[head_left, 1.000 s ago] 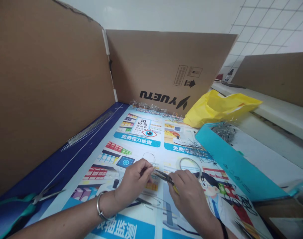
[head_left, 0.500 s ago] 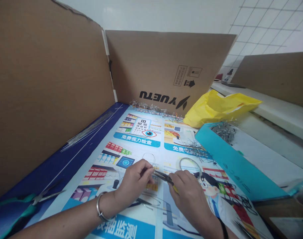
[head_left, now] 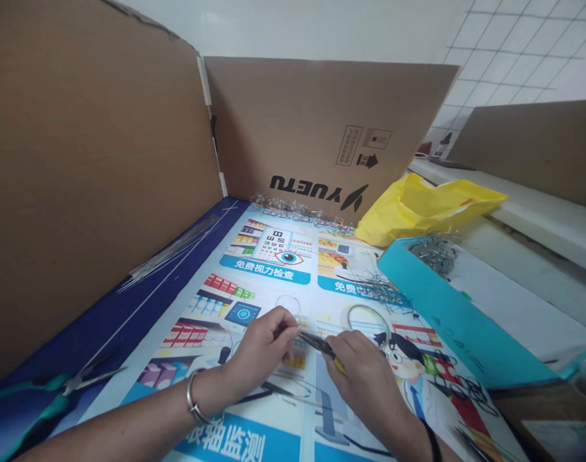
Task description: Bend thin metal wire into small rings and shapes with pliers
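Near the middle of the printed sheet, my left hand [head_left: 268, 340] pinches what looks like a thin wire between thumb and forefinger. A fine wire loop [head_left: 287, 296] shows just beyond those fingertips; whether it is the same piece I cannot tell. My right hand [head_left: 364, 378] is wrapped round a pair of pliers [head_left: 318, 344] with dark jaws and a bit of yellow handle. The jaw tips meet the left fingertips, so what lies between them is hidden. To the right of the jaws lies a coiled wire ring [head_left: 370, 307].
Teal-handled pliers [head_left: 64, 388] lie at lower left, below long straight wires [head_left: 172, 251]. Tall cardboard panels [head_left: 321, 115] enclose the left and back. At right are a yellow bag [head_left: 413, 208], a turquoise box [head_left: 461, 321] holding tangled wire pieces [head_left: 434, 255], and dark rings [head_left: 473, 388].
Almost nothing differs. The pliers and my right hand have shifted very slightly, with the jaws still at my left fingertips.
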Motion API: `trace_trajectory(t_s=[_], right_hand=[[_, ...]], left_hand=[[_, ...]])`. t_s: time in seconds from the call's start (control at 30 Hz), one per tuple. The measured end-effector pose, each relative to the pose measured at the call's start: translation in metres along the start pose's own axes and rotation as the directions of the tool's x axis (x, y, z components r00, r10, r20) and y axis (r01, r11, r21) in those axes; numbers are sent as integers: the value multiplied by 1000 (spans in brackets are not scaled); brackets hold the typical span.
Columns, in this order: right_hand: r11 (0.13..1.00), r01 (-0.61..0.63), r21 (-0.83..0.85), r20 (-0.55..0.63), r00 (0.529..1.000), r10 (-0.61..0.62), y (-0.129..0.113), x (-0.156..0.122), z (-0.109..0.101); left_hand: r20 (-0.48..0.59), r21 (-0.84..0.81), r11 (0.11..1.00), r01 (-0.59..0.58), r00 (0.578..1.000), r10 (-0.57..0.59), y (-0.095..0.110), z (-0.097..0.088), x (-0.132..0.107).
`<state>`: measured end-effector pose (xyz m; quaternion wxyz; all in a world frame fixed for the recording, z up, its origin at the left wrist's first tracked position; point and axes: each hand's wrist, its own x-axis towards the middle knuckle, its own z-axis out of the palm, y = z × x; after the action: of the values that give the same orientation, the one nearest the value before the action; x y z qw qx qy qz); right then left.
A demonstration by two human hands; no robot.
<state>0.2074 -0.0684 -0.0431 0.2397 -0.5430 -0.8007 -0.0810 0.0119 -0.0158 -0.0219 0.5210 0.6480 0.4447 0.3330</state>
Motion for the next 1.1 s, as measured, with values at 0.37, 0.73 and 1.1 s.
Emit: trace_trajectory(t_s=[0.37, 0.73, 1.1], right_hand=[[998, -38, 43, 26, 999, 37, -1, 0, 0], [999, -34, 27, 28, 999, 33, -3, 0, -2], [998, -41, 49, 44, 998, 39, -2, -1, -1]], left_hand=[[33, 5, 1000, 22, 999, -22, 5, -1, 0], [27, 23, 1000, 12, 1000, -12, -2, 0, 1], [39, 48, 998, 31, 999, -33, 0, 0, 0]])
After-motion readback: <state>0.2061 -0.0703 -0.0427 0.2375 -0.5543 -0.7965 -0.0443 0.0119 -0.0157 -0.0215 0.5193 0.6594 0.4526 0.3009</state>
